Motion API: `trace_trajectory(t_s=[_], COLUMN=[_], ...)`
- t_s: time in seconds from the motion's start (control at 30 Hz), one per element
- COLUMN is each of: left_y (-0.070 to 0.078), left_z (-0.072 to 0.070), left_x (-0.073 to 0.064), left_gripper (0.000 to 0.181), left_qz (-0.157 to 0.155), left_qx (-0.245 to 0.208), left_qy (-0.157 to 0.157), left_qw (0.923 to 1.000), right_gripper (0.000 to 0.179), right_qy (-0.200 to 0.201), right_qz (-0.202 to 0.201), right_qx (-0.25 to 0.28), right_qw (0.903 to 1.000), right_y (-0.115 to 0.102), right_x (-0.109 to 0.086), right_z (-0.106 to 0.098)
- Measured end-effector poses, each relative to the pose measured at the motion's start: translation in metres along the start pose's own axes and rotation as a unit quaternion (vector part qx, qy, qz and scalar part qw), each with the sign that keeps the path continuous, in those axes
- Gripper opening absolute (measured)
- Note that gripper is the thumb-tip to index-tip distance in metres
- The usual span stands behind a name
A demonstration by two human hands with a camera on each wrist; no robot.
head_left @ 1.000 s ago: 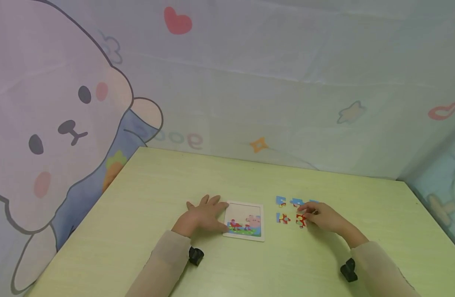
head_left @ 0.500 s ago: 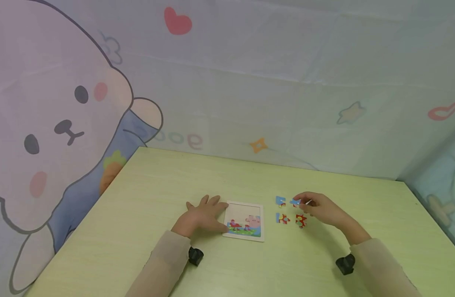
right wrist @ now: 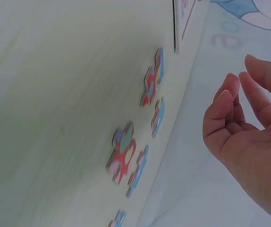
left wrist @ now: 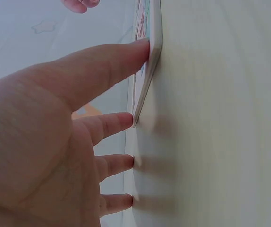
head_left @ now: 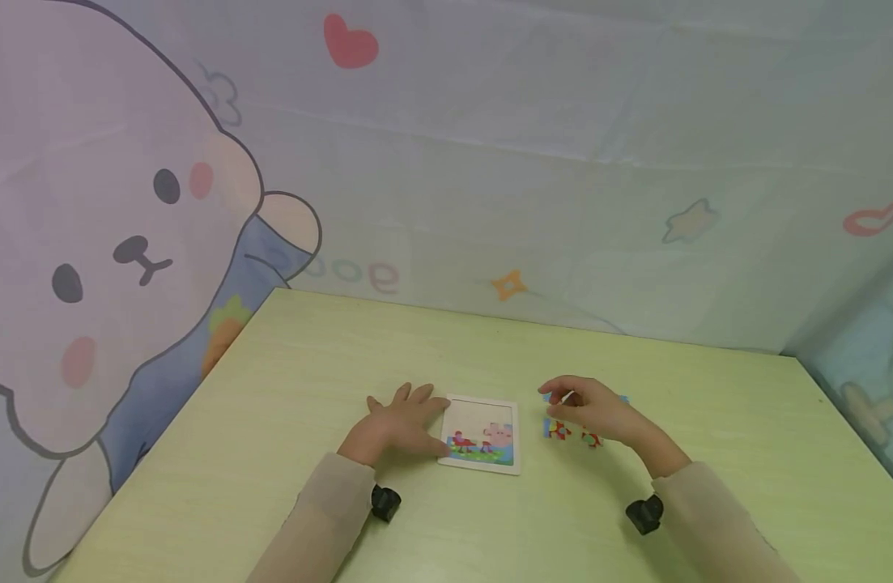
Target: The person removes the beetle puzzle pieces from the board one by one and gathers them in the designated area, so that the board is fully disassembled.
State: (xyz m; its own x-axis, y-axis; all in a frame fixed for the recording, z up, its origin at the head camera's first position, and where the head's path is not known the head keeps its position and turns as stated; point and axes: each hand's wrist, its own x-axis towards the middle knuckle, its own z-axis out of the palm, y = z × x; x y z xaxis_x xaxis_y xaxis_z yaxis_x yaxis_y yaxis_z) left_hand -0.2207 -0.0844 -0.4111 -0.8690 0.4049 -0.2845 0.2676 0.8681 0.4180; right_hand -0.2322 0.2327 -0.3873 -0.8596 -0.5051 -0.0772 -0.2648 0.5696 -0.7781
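Observation:
My left hand spreads its fingers at the left side of a square puzzle frame. In the left wrist view its thumb rests on the frame's edge, and other fingertips touch the table. Inside the frame lie puzzle pieces along the bottom and a pink pig-face piece. My right hand hovers over loose jigsaw pieces, fingers loosely bent, nothing between thumb and fingers. The right wrist view shows a red piece with green and yellow spots, a red-and-blue piece and several blue-edged pieces.
The frame and pieces lie on a pale yellow-green table. Behind it hangs a printed cloth backdrop with a large cartoon bear. Black wrist cameras sit under the left wrist and the right wrist.
My right hand has moved left across the upper row of pieces, from the rightmost piece to above the leftmost one. The left hand and frame have stayed in place.

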Motion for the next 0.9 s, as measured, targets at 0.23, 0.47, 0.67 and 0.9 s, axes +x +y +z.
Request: trace_trajectory(t_s=[0.23,0.47,0.67,0.9], left_y=[0.000,0.001,0.001,0.002], left_z=[0.000,0.000,0.000,-0.001], left_x=[0.001,0.000,0.000,0.000], left_gripper=[0.071,0.071,0.071,0.071], left_qz=[-0.003,-0.004,-0.004,-0.006], left_qx=[0.004,0.003,0.004,0.003], left_qy=[-0.004,-0.004,-0.004,-0.005], left_qw=[1.0000,1.0000,1.0000,1.0000], right_gripper=[0.036,0.035,0.037,0.036], right_qy=[-0.014,-0.032,-0.041,-0.052], right_qz=[-0.003,0.011,-0.006,-0.001], right_qx=[0.004,0.018,-0.007,-0.036], right_qw=[0.9999,0.9993,0.9991,0.9980], right_y=[-0.008,-0.013,-0.011,-0.011], right_x=[0.013,0.022,0.030,0.036], right_z=[0.014,0.028,0.036,0.043])
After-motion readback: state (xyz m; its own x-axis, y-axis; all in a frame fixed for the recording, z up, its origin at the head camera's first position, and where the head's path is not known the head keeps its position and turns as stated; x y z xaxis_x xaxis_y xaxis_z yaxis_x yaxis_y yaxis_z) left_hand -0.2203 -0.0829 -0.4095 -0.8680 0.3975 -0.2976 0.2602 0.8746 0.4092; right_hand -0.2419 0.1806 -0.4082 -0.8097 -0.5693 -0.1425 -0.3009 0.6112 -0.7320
